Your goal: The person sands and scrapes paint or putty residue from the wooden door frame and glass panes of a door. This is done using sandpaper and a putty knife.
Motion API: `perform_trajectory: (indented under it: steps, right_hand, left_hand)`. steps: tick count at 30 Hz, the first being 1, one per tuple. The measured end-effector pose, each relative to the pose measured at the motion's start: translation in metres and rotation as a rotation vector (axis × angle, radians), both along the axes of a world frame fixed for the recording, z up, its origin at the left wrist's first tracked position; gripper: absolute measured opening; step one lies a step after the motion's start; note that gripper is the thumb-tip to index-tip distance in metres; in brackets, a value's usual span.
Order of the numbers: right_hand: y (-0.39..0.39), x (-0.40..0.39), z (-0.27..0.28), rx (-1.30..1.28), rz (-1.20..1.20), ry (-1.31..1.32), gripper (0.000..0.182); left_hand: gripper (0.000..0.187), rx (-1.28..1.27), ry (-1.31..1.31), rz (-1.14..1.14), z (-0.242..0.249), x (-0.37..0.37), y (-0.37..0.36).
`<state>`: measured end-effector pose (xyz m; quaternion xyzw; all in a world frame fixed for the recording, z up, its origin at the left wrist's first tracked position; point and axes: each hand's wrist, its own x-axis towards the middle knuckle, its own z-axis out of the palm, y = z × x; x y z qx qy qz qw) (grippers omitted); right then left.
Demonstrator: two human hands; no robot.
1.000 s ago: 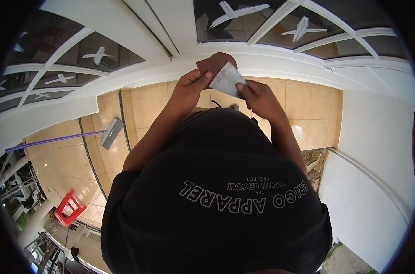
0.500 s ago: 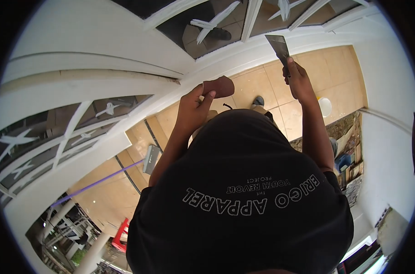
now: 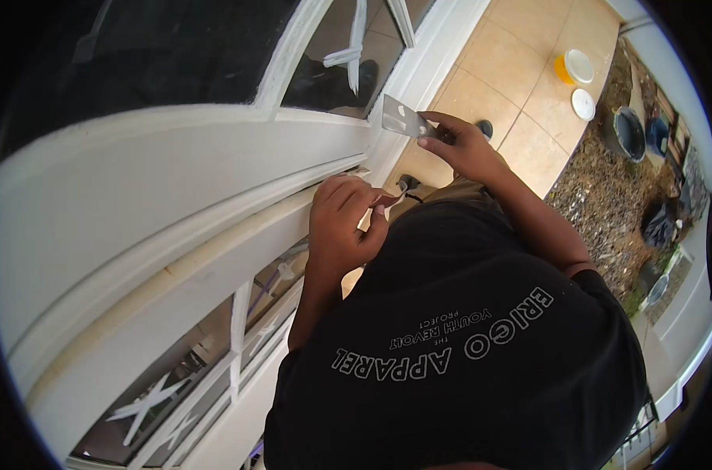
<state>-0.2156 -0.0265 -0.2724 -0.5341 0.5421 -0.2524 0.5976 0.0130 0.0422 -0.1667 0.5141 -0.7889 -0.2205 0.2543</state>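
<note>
My left hand [image 3: 342,223] is closed on a folded piece of brown-red sandpaper [image 3: 386,201], which shows between thumb and fingers. Its knuckles are up against the edge of the white window casement [image 3: 238,239]. A putty knife [image 3: 403,120] is gripped in my right hand [image 3: 467,149], thumb on one side and fingers on the other. White smears mark its flat metal blade, whose end overlaps the white frame post [image 3: 387,149] in this view.
Glass panes with white painted crosses [image 3: 354,55] fill the sashes at left. On the tan tiled floor [image 3: 501,66] stand a yellow-sided tub [image 3: 575,67] and a round white lid [image 3: 583,104]. Beyond the tiles, a dark bucket [image 3: 628,133] sits on gravelly ground [image 3: 583,204].
My view has turned left, closer to the casement. My left hand has moved from open air to the casement edge with the sandpaper, and the putty knife now lies across the frame post.
</note>
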Motion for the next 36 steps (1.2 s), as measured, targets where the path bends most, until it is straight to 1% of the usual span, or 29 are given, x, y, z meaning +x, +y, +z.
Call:
perform_trajectory:
  steps: [1,3,5,7,8,9,11,13,18,21,24,30,33,36]
  right_hand:
    - [0.003,0.004,-0.008,0.022,-0.029,-0.019,0.056]
    - [0.007,0.014,-0.030,-0.264,-0.058,0.042,0.054]
    - [0.008,0.023,-0.047,-0.217,-0.121,0.010,0.056]
    - [0.007,0.030,-0.058,-0.129,-0.124,-0.042,0.057]
    - [0.006,0.034,-0.064,-0.121,-0.120,-0.050,0.056]
    - [0.006,0.047,-0.078,-0.079,-0.150,-0.087,0.056]
    - [0.004,0.062,-0.087,-0.123,-0.247,-0.161,0.056]
    - [0.003,0.066,-0.093,-0.094,-0.252,-0.178,0.055]
    - [0.006,0.080,-0.105,-0.065,-0.325,-0.264,0.056]
    - [0.003,0.077,-0.104,-0.053,-0.296,-0.273,0.057]
    - [0.002,0.083,-0.105,-0.112,-0.364,-0.330,0.052]
    - [-0.001,0.087,-0.105,-0.046,-0.348,-0.332,0.053]
    - [0.000,0.090,-0.109,-0.109,-0.386,-0.352,0.057]
    - [0.000,0.089,-0.108,-0.073,-0.385,-0.357,0.057]
  left_hand:
    - [0.018,0.022,-0.019,-0.029,0.007,-0.001,-0.005]
    - [0.018,-0.128,-0.215,-0.074,0.014,-0.002,-0.015]
    - [0.019,-0.101,-0.274,-0.093,0.015,-0.004,-0.024]
    - [0.019,-0.161,-0.379,-0.069,0.016,-0.005,-0.033]
    - [0.026,-0.131,-0.401,-0.050,0.012,-0.002,-0.034]
    - [0.026,-0.095,-0.438,-0.087,0.007,0.003,-0.038]
    - [0.027,-0.056,-0.567,-0.074,0.009,0.005,-0.032]
    - [0.028,-0.007,-0.584,-0.074,0.009,0.000,-0.031]
    - [0.028,-0.016,-0.605,-0.058,0.005,0.005,-0.025]
    - [0.028,0.009,-0.640,-0.066,0.005,0.000,-0.026]
    - [0.028,0.028,-0.651,-0.065,0.003,0.000,-0.024]
    - [0.028,0.041,-0.670,-0.078,0.003,0.004,-0.025]
    - [0.029,0.046,-0.676,-0.090,0.002,0.003,-0.025]
    - [0.029,0.045,-0.677,-0.100,0.001,0.007,-0.024]
